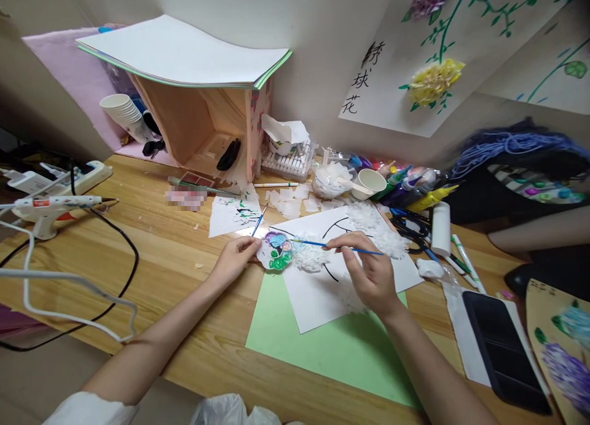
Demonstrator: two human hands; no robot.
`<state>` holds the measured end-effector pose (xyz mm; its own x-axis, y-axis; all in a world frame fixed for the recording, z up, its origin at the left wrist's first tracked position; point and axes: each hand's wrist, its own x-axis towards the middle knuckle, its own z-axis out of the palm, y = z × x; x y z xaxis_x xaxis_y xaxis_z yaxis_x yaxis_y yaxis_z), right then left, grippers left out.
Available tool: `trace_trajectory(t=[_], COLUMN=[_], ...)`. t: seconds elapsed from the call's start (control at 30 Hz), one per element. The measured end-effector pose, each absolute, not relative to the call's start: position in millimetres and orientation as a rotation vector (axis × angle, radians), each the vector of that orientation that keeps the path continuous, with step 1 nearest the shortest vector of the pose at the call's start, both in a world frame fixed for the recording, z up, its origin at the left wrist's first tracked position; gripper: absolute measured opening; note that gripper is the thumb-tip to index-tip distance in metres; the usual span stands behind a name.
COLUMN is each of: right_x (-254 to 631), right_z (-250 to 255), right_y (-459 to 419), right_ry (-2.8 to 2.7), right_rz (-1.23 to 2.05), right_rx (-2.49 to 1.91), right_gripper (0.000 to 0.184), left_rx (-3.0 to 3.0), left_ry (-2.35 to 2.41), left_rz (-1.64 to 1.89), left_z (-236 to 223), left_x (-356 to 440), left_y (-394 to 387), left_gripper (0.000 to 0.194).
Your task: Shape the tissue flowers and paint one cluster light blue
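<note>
My left hand point(237, 259) grips the edge of a small flower-shaped paint palette point(279, 262) with green, blue and purple paint in its wells. A second thin paintbrush point(259, 221) sticks up beside the left fingers; I cannot tell whether they hold it too. In my right hand point(369, 271) is a blue paintbrush point(343, 248), pinched by its handle, its tip over the palette. Under both lies a white sheet point(304, 308) with black stem lines and fluffy white paper flowers point(313, 258). A light green sheet point(322, 357) is beneath it.
A hot glue gun point(55, 210) with cables lies at left. Behind stand a peach box point(203, 123) topped with paper sheets, a paper cup point(369, 182) and paint tubes point(421, 191). Scissors point(410, 231), markers point(468, 264) and a black phone point(502, 345) lie at right.
</note>
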<state>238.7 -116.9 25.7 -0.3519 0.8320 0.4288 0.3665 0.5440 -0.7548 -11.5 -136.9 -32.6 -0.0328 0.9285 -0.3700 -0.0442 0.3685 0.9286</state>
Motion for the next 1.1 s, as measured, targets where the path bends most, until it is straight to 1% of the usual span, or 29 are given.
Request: trace_trajectory(t=[0.13,0.43,0.57,0.83,1.1], right_x=[244.1,240.6,238.8,237.9,236.9], right_z=[28.1,21.3,18.0,17.7,19.0], right_y=[-115.2,-115.3,-114.5,-116.5,-116.7], right_ry=[-1.836,-1.997,-2.021,-2.018,-2.127], right_rz=[0.670,0.576,0.587,0.564,0.520], right_rx=[-1.061,-1.023,-1.024,-1.007,-0.934], right_gripper=[0.018,0.014,0.013,0.014,0.015], left_rx=[0.818,0.781,0.804,0.794,0.783], left_ry=[1.363,1.396,1.400,1.387,1.391], left_rz=[0.975,1.028,1.021,1.032,1.029], left_z=[-30.3,-31.4,-31.6,-30.9,-30.9], left_x=[-12.7,-14.4,-14.6,-14.2,-13.5], left_y=[-135.7,-133.7,-133.9,-134.7,-134.8], left_gripper=[0.036,0.039,0.041,0.039,0.039])
